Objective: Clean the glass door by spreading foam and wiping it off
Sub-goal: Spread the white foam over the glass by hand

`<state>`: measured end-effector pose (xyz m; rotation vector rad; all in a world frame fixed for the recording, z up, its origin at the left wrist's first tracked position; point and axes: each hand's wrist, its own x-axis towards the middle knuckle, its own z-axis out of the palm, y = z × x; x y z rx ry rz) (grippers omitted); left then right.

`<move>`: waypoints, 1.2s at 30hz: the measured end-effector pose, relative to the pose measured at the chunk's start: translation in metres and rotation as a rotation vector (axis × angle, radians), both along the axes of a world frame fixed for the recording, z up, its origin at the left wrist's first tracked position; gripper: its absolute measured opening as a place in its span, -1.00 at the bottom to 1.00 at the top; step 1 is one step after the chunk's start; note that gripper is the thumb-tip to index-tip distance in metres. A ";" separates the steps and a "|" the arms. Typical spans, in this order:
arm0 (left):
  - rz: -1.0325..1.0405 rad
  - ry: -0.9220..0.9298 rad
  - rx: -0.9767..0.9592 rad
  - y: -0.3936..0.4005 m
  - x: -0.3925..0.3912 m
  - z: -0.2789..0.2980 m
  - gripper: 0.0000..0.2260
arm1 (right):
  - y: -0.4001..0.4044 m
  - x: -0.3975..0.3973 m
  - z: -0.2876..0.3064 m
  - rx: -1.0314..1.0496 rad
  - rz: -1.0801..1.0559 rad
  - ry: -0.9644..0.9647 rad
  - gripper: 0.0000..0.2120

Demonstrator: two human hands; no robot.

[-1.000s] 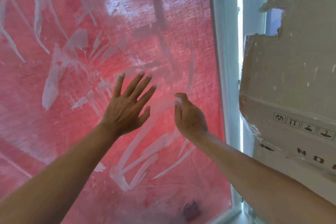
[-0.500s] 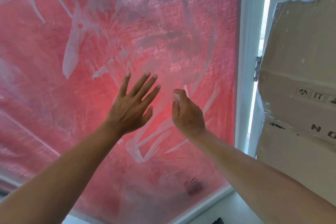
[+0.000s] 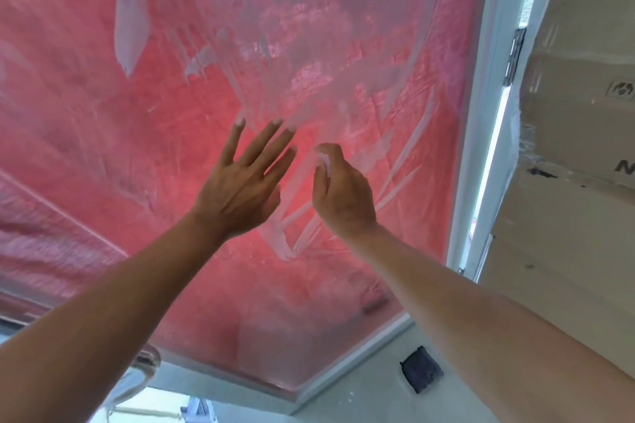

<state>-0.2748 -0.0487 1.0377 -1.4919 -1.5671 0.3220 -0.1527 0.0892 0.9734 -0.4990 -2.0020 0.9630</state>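
Both hands (image 3: 240, 189) rose slightly; right fingers (image 3: 326, 161) foam-hidden.

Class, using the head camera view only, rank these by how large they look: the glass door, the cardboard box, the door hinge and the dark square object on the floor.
1. glass door
2. cardboard box, cut off by the frame edge
3. dark square object
4. door hinge, though these last two look close in size
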 end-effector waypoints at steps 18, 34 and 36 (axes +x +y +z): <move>-0.065 0.007 -0.115 0.020 0.004 -0.036 -0.50 | 0.004 0.007 -0.057 -0.288 -0.199 -0.068 -0.73; -0.044 -0.009 -0.218 -0.021 0.001 -0.044 -0.48 | -0.044 0.010 -0.083 -0.300 -0.041 -0.160 -0.71; -0.049 0.000 -0.222 -0.030 0.000 -0.044 -0.49 | -0.058 0.006 -0.085 -0.277 0.007 -0.166 -0.71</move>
